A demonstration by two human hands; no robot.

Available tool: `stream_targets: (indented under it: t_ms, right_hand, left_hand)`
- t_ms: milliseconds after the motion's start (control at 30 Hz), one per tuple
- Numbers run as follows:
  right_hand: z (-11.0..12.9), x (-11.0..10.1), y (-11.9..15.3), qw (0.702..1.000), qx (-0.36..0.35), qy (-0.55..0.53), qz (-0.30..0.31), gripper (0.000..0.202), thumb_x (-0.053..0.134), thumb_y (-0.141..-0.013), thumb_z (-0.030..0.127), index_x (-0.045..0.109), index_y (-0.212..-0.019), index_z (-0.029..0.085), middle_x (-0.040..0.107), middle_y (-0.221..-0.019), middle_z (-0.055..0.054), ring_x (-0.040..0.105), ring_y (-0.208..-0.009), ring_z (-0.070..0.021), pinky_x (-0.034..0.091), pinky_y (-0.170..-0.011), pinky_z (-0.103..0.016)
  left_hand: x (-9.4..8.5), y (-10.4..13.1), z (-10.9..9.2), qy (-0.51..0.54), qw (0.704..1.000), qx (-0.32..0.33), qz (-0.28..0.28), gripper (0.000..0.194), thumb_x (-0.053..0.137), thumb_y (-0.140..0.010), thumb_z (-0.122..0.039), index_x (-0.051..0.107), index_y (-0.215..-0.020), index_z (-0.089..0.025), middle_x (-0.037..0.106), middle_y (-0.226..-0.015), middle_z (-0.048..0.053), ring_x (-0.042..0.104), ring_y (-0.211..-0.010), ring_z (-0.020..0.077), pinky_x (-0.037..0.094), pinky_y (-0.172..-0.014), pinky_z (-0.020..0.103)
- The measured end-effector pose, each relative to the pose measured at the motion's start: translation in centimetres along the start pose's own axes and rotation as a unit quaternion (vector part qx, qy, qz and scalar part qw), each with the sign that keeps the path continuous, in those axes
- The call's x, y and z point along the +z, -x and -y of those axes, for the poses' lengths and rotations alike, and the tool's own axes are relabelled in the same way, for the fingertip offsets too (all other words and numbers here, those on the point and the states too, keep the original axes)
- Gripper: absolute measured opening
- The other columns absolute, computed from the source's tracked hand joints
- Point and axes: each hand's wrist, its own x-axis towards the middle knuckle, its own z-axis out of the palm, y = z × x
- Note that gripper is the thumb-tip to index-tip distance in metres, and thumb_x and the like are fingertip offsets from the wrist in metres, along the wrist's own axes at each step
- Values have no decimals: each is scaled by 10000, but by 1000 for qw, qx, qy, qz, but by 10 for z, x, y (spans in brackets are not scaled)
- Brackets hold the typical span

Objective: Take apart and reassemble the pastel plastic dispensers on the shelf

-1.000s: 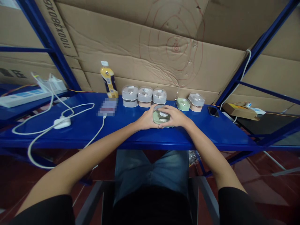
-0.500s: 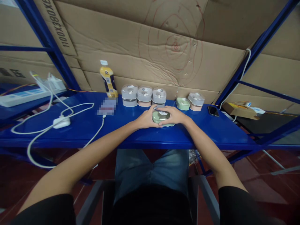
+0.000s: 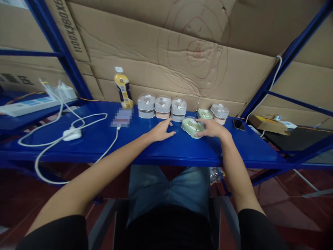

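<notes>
One-handed now: gripping the rounded pale-green plastic case farther right in right fingers, with left fingers freed, parted.

Black on top here: the plain dark shirt is covering the torso, its short sleeves are leaving forearms and fingers bare, and down below, faded blue jeans are showing, paler patches catching light!

Your light is even but modest, leaving faint sheen on the blue surface and the floor dim. Wide-angle distortion splays the frame posts; small labels look soft, and a mosaic patch blocks detail.
</notes>
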Motion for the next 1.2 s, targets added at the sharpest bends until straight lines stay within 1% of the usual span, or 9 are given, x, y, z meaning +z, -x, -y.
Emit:
stream_targets:
  t_ms: [100, 233, 433, 500, 600, 700, 800, 1033, 1200]
  right_hand:
    - [2, -1, -1, 996, 54, 68, -18, 1016, 905, -814, 683, 599, -1662, 215, 780, -1433, -216, 739, -1312, -482, 591, -1079, -578]
    - [10, 8, -16, 990, 62, 118, -36, 903, 770, -974, 673, 556, -1677, 149, 732, -1488, -281, 692, -1391, -497, 568, -1102, -591]
    - [25, 16, -35, 974, 109, 172, -98, 519, 528, -1125, 328, 571, -1610, 150, 772, -1379, -269, 752, -1269, -436, 592, -1026, -543]
    - [32, 17, -39, 969, 99, 178, -141, 477, 464, -1123, 263, 588, -1568, 145, 771, -1373, -257, 755, -1239, -419, 598, -1002, -525]
    - [47, 19, -54, 963, 22, 181, -198, 451, 534, -1112, 334, 628, -1502, 129, 723, -1439, -264, 701, -1302, -428, 575, -1066, -540]
    - [65, 25, -81, 955, -50, 192, -220, 749, 818, -966, 378, 537, -1610, 117, 564, -1636, -305, 575, -1470, -488, 495, -1191, -614]
    - [80, 33, -107, 954, -68, 203, -210, 1020, 963, -817, 278, 446, -1682, 119, 387, -1777, -319, 414, -1618, -521, 400, -1278, -650]
    - [81, 44, -108, 950, -110, 209, -204, 694, 673, -969, 181, 498, -1624, 31, 522, -1694, -309, 474, -1560, -472, 373, -1294, -613]
    - [57, 34, -92, 947, -132, 143, -255, 705, 616, -940, 180, 499, -1615, 13, 552, -1669, -301, 468, -1567, -467, 334, -1331, -654]
  left_hand:
    - [1, -1, -1, -13, 1000, 9, 6, 726, 747, -911, -569, 551, -1498, -190, 737, -1363, 182, 729, -1288, 410, 569, -1131, 593]
    - [0, -1, -3, -31, 999, 9, 14, 721, 718, -927, -576, 551, -1499, -169, 722, -1381, 198, 721, -1310, 412, 559, -1157, 582]
    - [-2, -1, -7, -30, 999, -2, 28, 687, 698, -944, -556, 542, -1496, -177, 707, -1415, 198, 697, -1340, 418, 555, -1161, 592]
    - [-2, -1, -8, -34, 999, -5, 29, 675, 691, -951, -539, 534, -1499, -176, 707, -1420, 195, 694, -1347, 408, 552, -1170, 582]
    - [0, -2, -9, -45, 999, -2, 24, 667, 685, -950, -515, 535, -1489, -153, 711, -1402, 206, 701, -1338, 403, 551, -1177, 574]
    - [1, -2, -9, -49, 999, 1, 20, 653, 689, -942, -496, 543, -1473, -147, 709, -1404, 213, 705, -1339, 407, 547, -1186, 578]
    - [1, -3, -9, -47, 999, -1, 19, 635, 697, -936, -480, 544, -1465, -163, 715, -1405, 203, 699, -1354, 405, 537, -1204, 585]
    - [2, -3, -4, -25, 1000, 5, 9, 619, 733, -913, -474, 576, -1433, -176, 727, -1379, 194, 704, -1344, 414, 541, -1198, 593]
    - [2, -2, -2, 8, 1000, 4, -17, 585, 769, -899, -493, 612, -1376, -193, 759, -1301, 169, 743, -1250, 395, 578, -1142, 597]
